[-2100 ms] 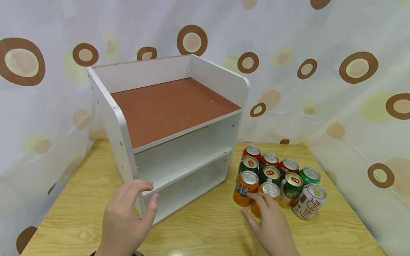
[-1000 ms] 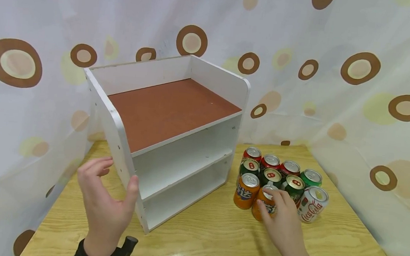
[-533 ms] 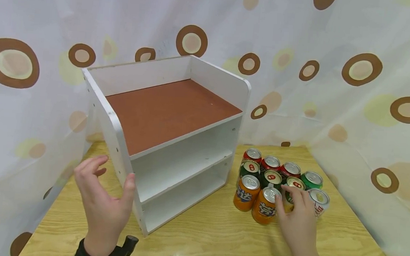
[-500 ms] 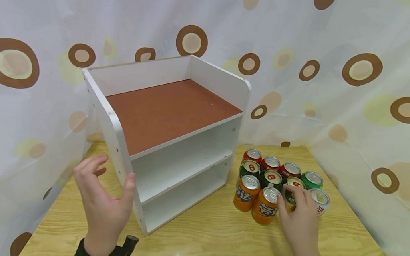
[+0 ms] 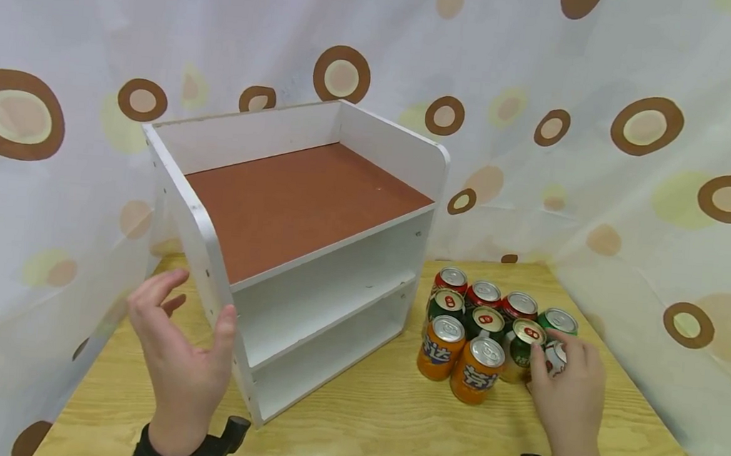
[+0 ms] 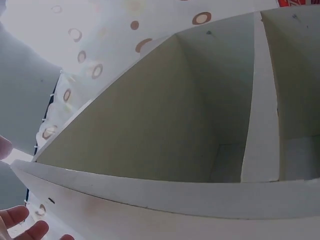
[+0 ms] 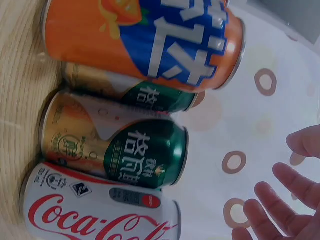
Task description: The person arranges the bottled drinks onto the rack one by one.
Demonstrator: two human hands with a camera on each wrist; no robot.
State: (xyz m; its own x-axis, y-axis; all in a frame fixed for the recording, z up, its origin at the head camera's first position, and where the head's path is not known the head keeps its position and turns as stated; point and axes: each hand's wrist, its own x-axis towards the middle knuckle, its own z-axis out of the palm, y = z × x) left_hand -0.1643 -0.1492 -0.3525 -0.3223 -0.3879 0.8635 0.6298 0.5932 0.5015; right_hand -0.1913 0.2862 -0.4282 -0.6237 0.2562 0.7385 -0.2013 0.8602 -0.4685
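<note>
My right hand point(image 5: 567, 398) hovers at the white Coca-Cola can point(image 7: 100, 210), thumb and fingers apart. In the head view that hand hides most of the can. Its fingers point(image 7: 287, 192) are spread in the right wrist view, with a gap between them and the cans. A green-and-gold can point(image 5: 517, 351) stands just left of the hand. Two orange soda cans point(image 5: 476, 373) form the front of the group. Beside the near left side of a white shelf unit point(image 5: 302, 209), my left hand point(image 5: 183, 364) is held up with thumb and fingers apart, holding nothing.
Red-topped cans point(image 5: 484, 292) and a green can point(image 5: 558, 320) stand at the back of the group. The shelf unit has a brown top and two white compartments point(image 5: 336, 276) facing the cans. A wooden table point(image 5: 375, 429) carries everything, with a patterned curtain point(image 5: 602, 168) behind.
My right hand has moved right, from the front orange can past the green-and-gold can to the white one. My left hand has shifted left from the shelf front. The cans have stayed in place.
</note>
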